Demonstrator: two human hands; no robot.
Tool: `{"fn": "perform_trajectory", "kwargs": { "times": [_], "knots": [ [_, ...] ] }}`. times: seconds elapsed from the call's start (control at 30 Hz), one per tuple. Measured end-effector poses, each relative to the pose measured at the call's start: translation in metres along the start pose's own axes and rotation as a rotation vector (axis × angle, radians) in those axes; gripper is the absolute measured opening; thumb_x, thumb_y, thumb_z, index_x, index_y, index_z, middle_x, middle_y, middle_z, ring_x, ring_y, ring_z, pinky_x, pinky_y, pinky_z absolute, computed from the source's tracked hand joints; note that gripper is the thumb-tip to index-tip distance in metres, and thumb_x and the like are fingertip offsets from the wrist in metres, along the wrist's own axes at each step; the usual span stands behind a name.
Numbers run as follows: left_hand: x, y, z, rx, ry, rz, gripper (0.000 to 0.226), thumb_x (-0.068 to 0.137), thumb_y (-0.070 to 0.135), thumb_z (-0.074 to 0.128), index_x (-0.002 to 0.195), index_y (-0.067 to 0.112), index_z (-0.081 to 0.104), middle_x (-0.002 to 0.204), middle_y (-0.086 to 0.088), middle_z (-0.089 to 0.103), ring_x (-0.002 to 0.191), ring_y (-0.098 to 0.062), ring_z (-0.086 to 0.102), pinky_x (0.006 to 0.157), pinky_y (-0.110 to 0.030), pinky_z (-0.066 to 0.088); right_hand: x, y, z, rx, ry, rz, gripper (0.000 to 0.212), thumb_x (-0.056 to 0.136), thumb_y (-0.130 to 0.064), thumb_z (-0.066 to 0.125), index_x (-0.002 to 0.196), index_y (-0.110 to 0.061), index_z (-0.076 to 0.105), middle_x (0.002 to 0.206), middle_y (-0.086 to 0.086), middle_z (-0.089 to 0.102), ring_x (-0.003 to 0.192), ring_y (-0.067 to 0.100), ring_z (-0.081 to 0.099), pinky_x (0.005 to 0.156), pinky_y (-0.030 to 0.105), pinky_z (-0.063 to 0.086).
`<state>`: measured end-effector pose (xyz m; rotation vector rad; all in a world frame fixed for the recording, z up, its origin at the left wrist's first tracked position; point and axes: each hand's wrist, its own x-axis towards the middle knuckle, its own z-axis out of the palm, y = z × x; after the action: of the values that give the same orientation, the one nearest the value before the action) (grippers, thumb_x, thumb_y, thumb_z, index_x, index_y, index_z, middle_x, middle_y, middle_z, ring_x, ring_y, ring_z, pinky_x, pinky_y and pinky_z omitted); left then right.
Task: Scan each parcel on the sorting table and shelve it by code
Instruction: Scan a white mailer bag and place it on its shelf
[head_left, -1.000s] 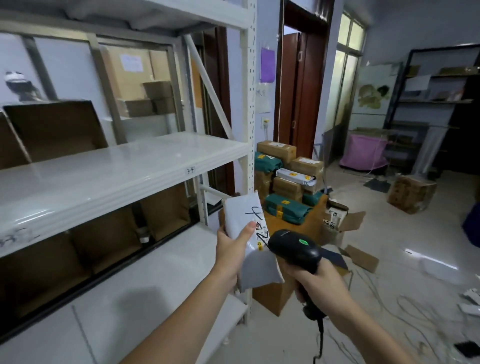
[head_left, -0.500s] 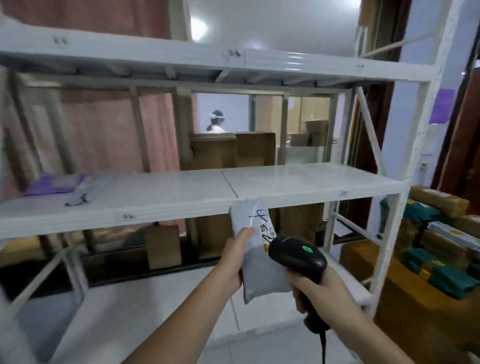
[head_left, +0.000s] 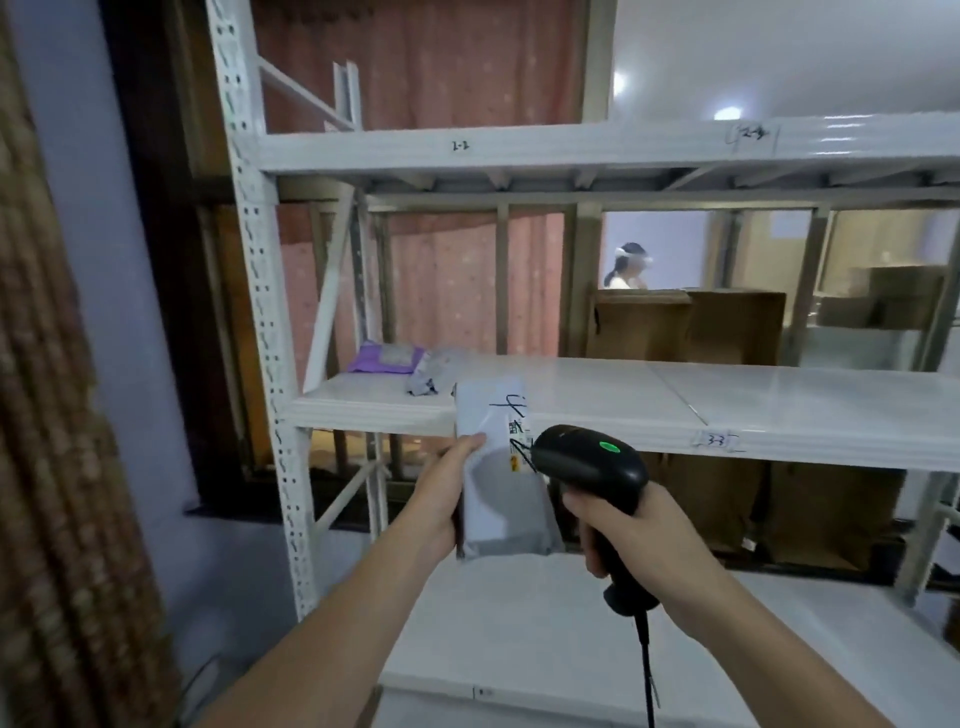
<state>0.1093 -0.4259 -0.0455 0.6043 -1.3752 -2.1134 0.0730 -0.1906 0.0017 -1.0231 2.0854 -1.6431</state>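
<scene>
Fingers of the left hand (head_left: 441, 493) clasp the white parcel (head_left: 498, 467) (apparently upright); right hand (head_left: 644, 535) grips 1 scanner (head_left: 587, 462).

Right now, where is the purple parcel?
In the head view, the purple parcel lies at the left end of the middle shelf, beside a grey parcel, up and left of the white parcel held in the left hand.
</scene>
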Motion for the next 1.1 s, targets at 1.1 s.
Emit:
{"fn": "perform_trajectory", "kwargs": {
  "times": [1.1],
  "knots": [
    [0.328, 0.112, 0.034, 0.754, 0.172, 0.349, 0.014, 0.097, 0.003, 0.058, 0.105, 0.014, 0.061, 0.095, -0.008, 0.057, 0.084, -0.025, 0.057, 0.074, -0.029, 0.039, 0.274, 0.020, -0.006, -0.002, 0.114, 0.025, 0.034, 0.090, -0.023, 0.067, 0.062, -0.002, 0.064, 0.054, 0.013, 0.060, 0.048, 0.024, 0.058, 0.049, 0.025, 0.047]
  ]
}}
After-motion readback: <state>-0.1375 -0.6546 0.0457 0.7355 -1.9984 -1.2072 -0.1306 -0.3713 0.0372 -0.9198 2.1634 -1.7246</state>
